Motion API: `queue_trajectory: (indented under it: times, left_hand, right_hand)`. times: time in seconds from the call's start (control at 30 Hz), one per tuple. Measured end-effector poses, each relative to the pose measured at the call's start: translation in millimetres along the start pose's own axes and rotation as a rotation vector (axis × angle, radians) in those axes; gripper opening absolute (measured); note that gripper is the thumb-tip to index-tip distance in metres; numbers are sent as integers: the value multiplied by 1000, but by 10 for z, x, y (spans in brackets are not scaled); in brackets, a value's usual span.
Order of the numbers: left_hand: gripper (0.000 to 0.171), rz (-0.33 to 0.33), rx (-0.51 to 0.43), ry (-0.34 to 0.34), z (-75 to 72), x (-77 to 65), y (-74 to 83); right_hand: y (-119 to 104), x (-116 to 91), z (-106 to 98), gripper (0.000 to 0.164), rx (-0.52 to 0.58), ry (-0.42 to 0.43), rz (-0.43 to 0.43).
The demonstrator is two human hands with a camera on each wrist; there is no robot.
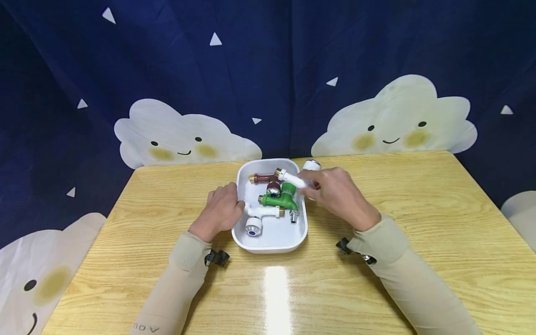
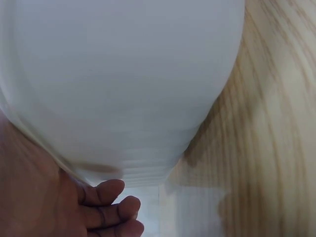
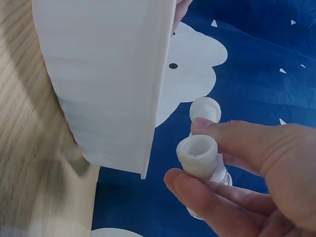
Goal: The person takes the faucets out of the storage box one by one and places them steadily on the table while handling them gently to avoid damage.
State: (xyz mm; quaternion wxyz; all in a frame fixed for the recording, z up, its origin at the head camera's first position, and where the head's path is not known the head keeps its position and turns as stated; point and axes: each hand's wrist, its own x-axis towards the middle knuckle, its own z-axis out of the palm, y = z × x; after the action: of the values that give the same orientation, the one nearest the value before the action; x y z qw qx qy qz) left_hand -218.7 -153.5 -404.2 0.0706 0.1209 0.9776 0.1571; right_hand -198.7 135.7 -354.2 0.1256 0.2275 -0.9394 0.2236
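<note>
A white plastic basin (image 1: 268, 243) stands on the table with several taps in it. My left hand (image 1: 224, 207) grips the basin's left rim, its fingers (image 2: 111, 191) curled at the edge in the left wrist view. Over the right rim, my right hand (image 1: 335, 193) pinches a white plastic tap (image 3: 198, 157) between thumb and fingers; its brass-tipped end points left. Inside the basin lie a dark red tap (image 1: 263, 178), a green tap (image 1: 278, 201) with a metal spout tip, and another white tap (image 1: 253, 226) with a round knob. The held tap partly covers the red one.
The wooden table (image 1: 398, 279) extends to both sides and in front of the basin. Behind it hangs a dark blue curtain (image 1: 268, 70) with white clouds and small triangles, close to the table's back edge.
</note>
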Motion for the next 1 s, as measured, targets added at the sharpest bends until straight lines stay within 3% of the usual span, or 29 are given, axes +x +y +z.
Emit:
queue_trajectory:
  times: [1.0]
  left_hand:
    - [33, -7, -10, -12, -13, 0, 4]
  right_hand:
    - [120, 31, 19, 31, -26, -14, 63]
